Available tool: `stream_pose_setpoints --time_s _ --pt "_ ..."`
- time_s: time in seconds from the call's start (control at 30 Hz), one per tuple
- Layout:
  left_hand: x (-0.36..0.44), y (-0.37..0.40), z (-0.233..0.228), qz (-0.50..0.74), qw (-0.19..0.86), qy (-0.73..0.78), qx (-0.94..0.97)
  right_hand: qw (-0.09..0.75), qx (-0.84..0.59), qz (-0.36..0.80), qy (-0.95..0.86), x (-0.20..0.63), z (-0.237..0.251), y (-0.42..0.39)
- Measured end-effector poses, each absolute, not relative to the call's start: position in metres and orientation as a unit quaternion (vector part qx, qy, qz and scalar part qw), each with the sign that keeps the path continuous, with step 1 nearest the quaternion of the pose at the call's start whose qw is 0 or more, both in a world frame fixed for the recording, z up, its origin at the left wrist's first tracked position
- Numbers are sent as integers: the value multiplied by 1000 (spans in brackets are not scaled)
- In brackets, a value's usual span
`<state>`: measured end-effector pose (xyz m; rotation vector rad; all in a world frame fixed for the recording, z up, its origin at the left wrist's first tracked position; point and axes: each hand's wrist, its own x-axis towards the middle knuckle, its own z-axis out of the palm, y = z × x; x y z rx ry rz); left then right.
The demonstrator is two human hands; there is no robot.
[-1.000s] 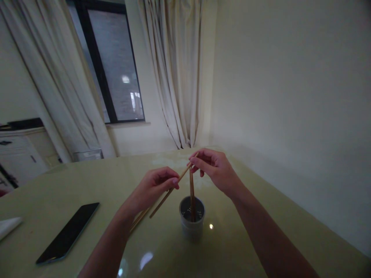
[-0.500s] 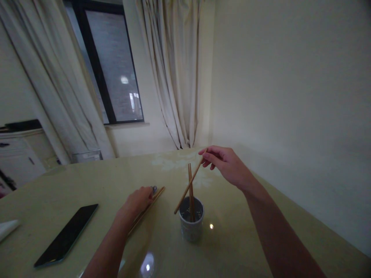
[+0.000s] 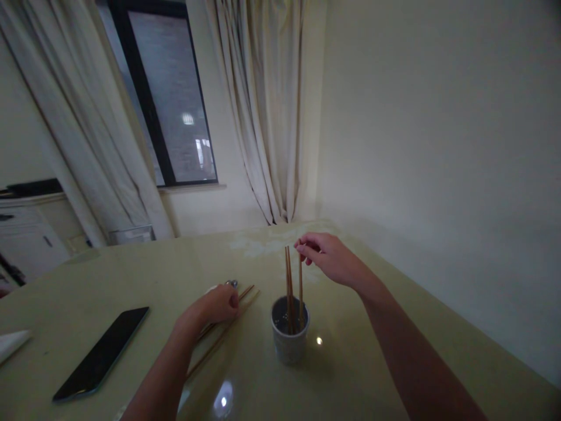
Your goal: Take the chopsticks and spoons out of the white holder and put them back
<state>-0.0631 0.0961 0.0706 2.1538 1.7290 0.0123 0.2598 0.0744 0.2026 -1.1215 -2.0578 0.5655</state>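
Note:
My right hand (image 3: pixel 319 252) pinches the top of a wooden chopstick (image 3: pixel 300 286), which stands nearly upright with its lower end inside a grey cup (image 3: pixel 290 349). Two more chopsticks (image 3: pixel 290 292) lean together in the same cup, just left of it. On the table to the cup's left, my left hand (image 3: pixel 219 304) is closed around a chopstick (image 3: pixel 214 346) that slants past its fingertips. Other chopsticks (image 3: pixel 247 291) lie partly hidden beneath that hand. Beyond its knuckles are small shiny metal ends (image 3: pixel 232 283), whose kind I cannot make out.
A dark phone-like slab (image 3: pixel 103 354) lies on the glossy table (image 3: pixel 350 374) at left, and a white object (image 3: pixel 13 345) sits at the left edge. Behind the table are curtains (image 3: pixel 263 105), a window (image 3: pixel 170 93) and a wall (image 3: pixel 438 117).
My right hand has lowered and turned its chopstick from a slant across the rim to upright inside the cup. Under my left hand, one chopstick has come apart from the others.

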Motion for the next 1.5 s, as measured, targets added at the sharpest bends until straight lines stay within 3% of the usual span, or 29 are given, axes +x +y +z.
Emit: stream_pose_setpoints --time_s 0.2,0.37,0.53,0.67,0.8,0.9,1.07,1.23,1.5 --pt "-57 89 78 18 224 606 763 296 -468 217 -804 254 192 78" --pt "-53 80 118 127 264 574 764 394 -475 158 -770 257 201 74" --pt "-21 55 163 398 401 411 716 451 -360 265 -772 245 209 61" --pt "8 40 172 429 411 358 720 479 -305 332 -754 235 213 51" --pt "12 39 174 446 363 361 734 534 -309 327 -716 241 220 46" --pt "-5 51 168 392 299 432 755 574 -324 302 -689 255 226 46" --pt "-44 82 119 116 128 614 770 536 -363 270 -713 271 230 50" --pt "-61 92 78 42 111 666 736 438 -393 256 -767 264 219 58" --pt "-62 94 72 19 125 661 739 329 -458 227 -794 256 198 73"
